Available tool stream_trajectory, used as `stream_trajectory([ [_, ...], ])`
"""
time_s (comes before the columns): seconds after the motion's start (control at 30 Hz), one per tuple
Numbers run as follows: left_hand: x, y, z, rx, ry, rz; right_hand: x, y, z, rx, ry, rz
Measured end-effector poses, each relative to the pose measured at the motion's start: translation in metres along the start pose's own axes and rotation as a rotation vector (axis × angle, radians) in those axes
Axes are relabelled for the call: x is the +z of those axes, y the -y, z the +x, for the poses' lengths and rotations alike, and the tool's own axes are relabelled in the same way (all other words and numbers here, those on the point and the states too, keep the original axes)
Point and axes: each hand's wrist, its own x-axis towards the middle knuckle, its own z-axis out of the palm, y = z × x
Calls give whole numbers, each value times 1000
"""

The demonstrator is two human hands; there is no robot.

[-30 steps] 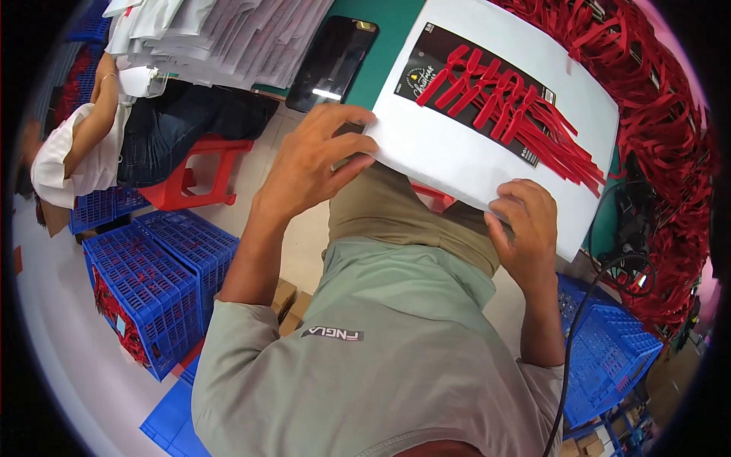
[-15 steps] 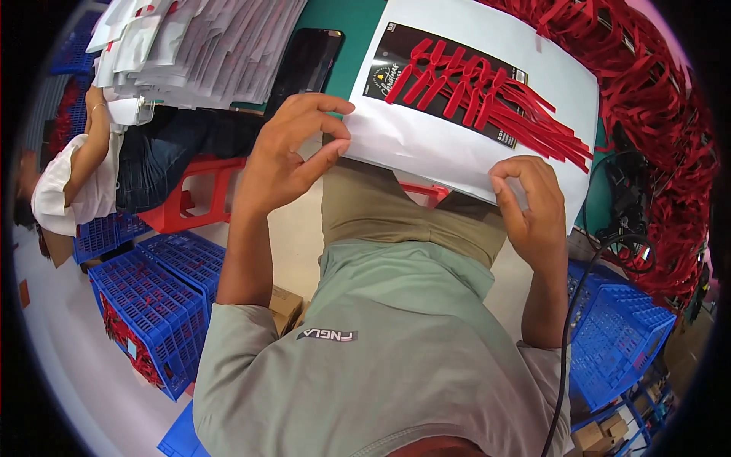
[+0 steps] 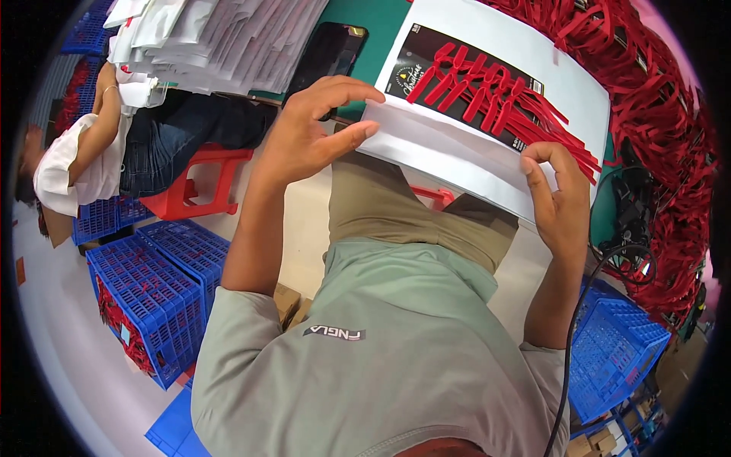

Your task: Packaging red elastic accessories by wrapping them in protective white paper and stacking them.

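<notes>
A large white paper sheet (image 3: 582, 91) lies in front of me, its near edge lifted in a fold toward a black printed card (image 3: 426, 44). Several red ribbon bows (image 3: 480, 84) with long tails lie in a row on that card. At the sheet's left corner is my left hand (image 3: 320, 126), thumb and forefinger apart, the forefinger tip against the raised edge. My right hand (image 3: 560, 190) pinches the raised edge near its right end, below the ribbon tails.
Red ribbons (image 3: 655, 129) are heaped along the right. A stack of white paper packets (image 3: 221, 46) and a black phone (image 3: 327, 57) sit at upper left on the green tabletop (image 3: 381, 38). Another person (image 3: 84, 152) is at far left. Blue crates (image 3: 152, 289) stand below; a black cable (image 3: 575, 320) hangs at right.
The sheet's near edge has risen and folded away from me. Both hands have moved with it, and the left thumb and forefinger have shifted to the corner. The whole view has turned slightly.
</notes>
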Motion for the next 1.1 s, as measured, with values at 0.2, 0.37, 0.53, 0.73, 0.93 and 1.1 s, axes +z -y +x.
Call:
stream_trajectory([
  [0.2,7,8,3,58,-42,-37,1,-3,1,-20,1,29],
  [0.37,9,12,8,97,-56,-83,-2,0,0,-14,25,3],
  [0.53,9,11,7,96,-42,-76,-3,1,-4,-16,41,-9],
  [0.73,10,13,5,127,-38,-59,-1,3,-8,-74,58,-57],
  [0.93,10,12,2,117,-27,-71,4,11,-4,-135,65,-100],
  [1.1,15,14,2,132,-23,-49,30,53,24,-239,56,-154],
])
